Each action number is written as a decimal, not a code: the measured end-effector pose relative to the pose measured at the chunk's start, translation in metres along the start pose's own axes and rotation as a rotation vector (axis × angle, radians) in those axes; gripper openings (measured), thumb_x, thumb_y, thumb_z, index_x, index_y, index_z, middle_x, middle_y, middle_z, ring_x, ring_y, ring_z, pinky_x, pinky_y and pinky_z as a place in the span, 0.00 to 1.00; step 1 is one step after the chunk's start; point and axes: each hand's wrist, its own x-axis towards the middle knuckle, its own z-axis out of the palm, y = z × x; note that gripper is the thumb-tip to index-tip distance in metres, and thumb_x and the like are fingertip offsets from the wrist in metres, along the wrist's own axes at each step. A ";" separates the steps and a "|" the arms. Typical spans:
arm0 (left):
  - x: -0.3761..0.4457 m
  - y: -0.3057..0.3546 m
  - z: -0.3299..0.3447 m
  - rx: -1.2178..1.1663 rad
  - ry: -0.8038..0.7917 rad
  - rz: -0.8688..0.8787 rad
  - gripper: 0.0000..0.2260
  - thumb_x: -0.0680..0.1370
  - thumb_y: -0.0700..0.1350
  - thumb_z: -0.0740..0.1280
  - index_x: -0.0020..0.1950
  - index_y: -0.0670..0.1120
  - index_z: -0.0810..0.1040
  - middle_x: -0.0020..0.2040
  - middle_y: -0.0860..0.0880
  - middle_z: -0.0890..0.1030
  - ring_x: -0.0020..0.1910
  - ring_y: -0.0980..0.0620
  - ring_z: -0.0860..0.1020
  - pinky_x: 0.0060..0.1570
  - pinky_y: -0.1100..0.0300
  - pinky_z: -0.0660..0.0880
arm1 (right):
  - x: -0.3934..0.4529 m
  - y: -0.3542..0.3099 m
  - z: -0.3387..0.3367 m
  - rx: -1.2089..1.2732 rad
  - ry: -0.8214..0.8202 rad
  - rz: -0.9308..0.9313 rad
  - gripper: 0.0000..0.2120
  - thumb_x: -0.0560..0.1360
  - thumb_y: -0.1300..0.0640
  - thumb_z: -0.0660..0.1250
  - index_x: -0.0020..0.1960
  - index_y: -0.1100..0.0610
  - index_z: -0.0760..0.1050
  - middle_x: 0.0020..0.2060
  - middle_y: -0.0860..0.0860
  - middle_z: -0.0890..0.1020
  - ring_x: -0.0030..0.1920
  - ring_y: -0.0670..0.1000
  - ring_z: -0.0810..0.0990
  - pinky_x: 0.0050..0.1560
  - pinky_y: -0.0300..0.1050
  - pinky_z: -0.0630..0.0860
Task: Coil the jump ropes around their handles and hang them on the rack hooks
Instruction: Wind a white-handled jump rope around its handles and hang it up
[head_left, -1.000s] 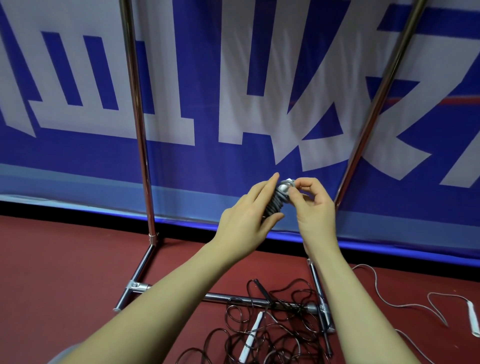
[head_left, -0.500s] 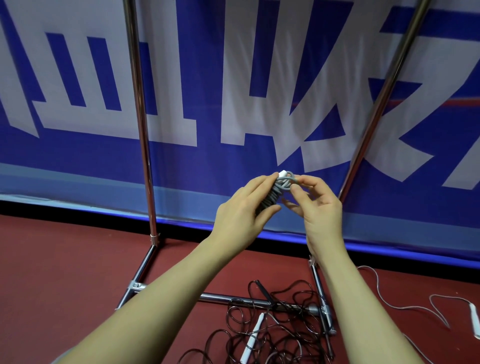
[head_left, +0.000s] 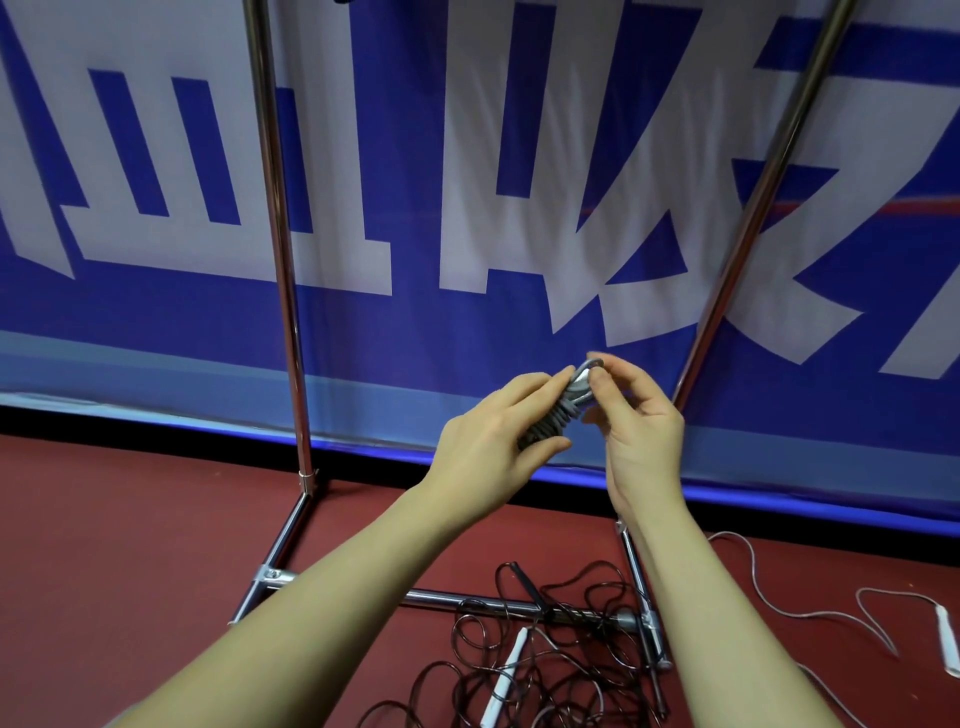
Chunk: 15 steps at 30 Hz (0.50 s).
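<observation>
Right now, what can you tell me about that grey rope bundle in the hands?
The grey jump rope is wound in tight coils round its handles, making a small tilted bundle held up before the blue banner. The left hand grips its lower part; the right hand pinches a loop at the top.

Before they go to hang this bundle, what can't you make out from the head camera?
- Rack hooks: cut off by the top edge; only the rack poles show.
- Grey coiled rope: lower end hidden by the left hand.
- Loose end: covered by the right hand fingers.
- White rope: one handle cut by the right edge.
</observation>
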 end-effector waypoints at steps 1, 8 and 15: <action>-0.001 -0.001 0.002 0.022 0.029 0.014 0.28 0.77 0.52 0.67 0.76 0.58 0.62 0.66 0.60 0.70 0.57 0.57 0.73 0.40 0.54 0.77 | 0.000 0.001 0.001 0.011 -0.007 0.016 0.08 0.76 0.63 0.68 0.52 0.53 0.81 0.41 0.52 0.81 0.39 0.47 0.78 0.41 0.42 0.76; 0.001 -0.006 0.009 0.166 0.129 0.089 0.25 0.77 0.54 0.60 0.75 0.57 0.62 0.63 0.58 0.71 0.51 0.52 0.77 0.28 0.53 0.77 | 0.001 0.002 0.000 0.017 -0.005 0.141 0.02 0.76 0.62 0.68 0.46 0.61 0.78 0.39 0.54 0.83 0.40 0.49 0.82 0.40 0.40 0.77; 0.002 -0.006 0.009 0.191 0.107 0.086 0.28 0.77 0.53 0.63 0.75 0.60 0.57 0.64 0.59 0.69 0.49 0.51 0.77 0.27 0.54 0.76 | 0.009 -0.002 -0.010 -0.073 -0.143 0.213 0.04 0.76 0.60 0.67 0.45 0.57 0.81 0.41 0.53 0.81 0.40 0.49 0.72 0.40 0.40 0.69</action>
